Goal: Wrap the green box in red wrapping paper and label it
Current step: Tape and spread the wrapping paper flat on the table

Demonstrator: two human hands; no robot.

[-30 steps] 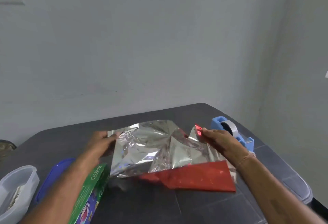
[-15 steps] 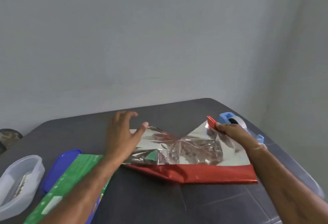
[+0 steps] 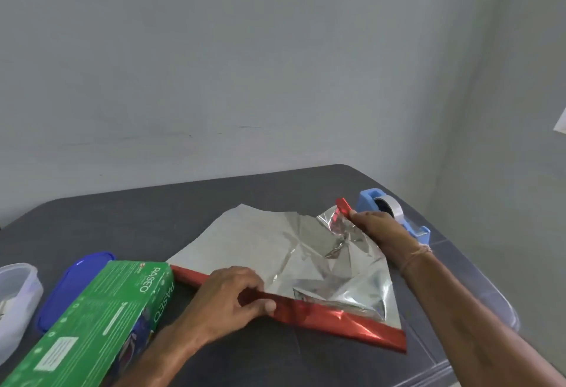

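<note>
The left hand (image 3: 229,297), raised with fingers spread half a second ago, has dropped onto the near edge of the red wrapping paper (image 3: 269,248). The sheet, bunched until then, now lies almost flat on the table (image 3: 122,224), silver side up. From the left, a clear plastic tub (image 3: 15,304) and a blue lid (image 3: 73,282) sit at 9 o'clock in the view. The green box (image 3: 101,319) lies unwrapped at 8 o'clock of the sheet, its end just beside the red folded strip (image 3: 352,325) but not on the paper. The left hand pinches that strip, fingers curled over it. The right hand (image 3: 379,230) grasps the sheet's upturned red corner at 1 o'clock, a blue tape dispenser (image 3: 398,218) just behind it. With the paper spread, the box looks ready to be set on it; wrapping, taping and labelling all remain
</note>
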